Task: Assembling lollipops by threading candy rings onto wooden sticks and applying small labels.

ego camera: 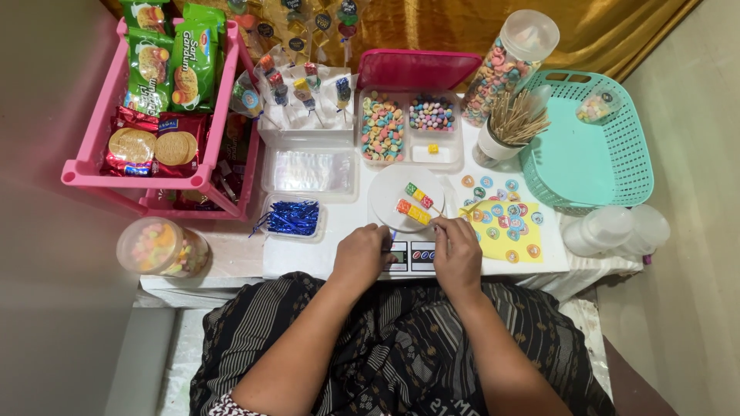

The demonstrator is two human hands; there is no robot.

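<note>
Two bare hands rest at the near edge of a white tabletop (pixel 532 266), close together over a small digital kitchen scale (pixel 412 256). The left hand (pixel 360 254) lies curled with its fingers drawn in beside the scale's display; whether it pinches anything cannot be told. The right hand (pixel 456 250) has its fingertips pressed together on the end of a thin wooden skewer (pixel 436 211). That skewer carries colourful block-shaped candies (pixel 418 194) and lies on a round white plate (pixel 389 202) sitting on the scale, just beyond both hands. A second row of orange and yellow candy blocks (pixel 413 213) lies beside it on the same plate.

Right of the plate is a yellow sheet of round stickers (pixel 505 227). Behind the plate stands a clear divided box of pastel candies (pixel 408 127) with its pink lid raised. A white cup of wooden skewers (pixel 509 127) stands just beside a turquoise plastic basket (pixel 586 158). Left of the plate, a clear tray holds blue metallic twist ties (pixel 293 217).
</note>
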